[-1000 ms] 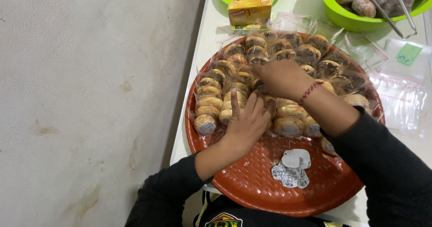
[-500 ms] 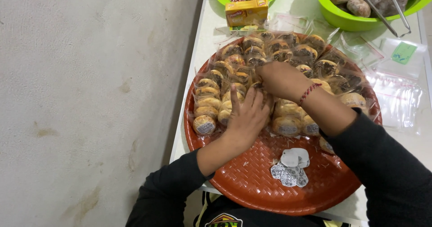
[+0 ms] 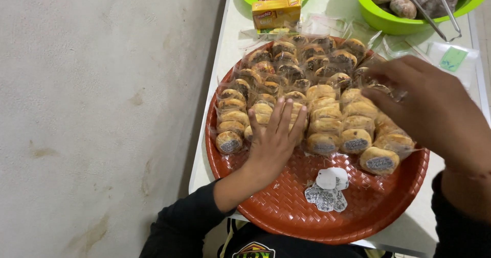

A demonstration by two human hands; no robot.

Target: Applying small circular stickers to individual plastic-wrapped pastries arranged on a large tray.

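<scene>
While left hand (image 3: 273,140) lies flat on wrapped pastries (image 3: 307,99), fingers spread, right hand (image 3: 434,109) hovers loose, tray (image 3: 286,207) front bare

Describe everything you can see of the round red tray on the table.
The round red tray looks like plastic moulded in a woven basket pattern, with a raised rim. It lies flat on the white table, its near edge overhanging toward the person. Rows of wrapped pastries fill its far half; a small pile of white stickers sits on the bare near part. The left hand rests on the pastries.
</scene>
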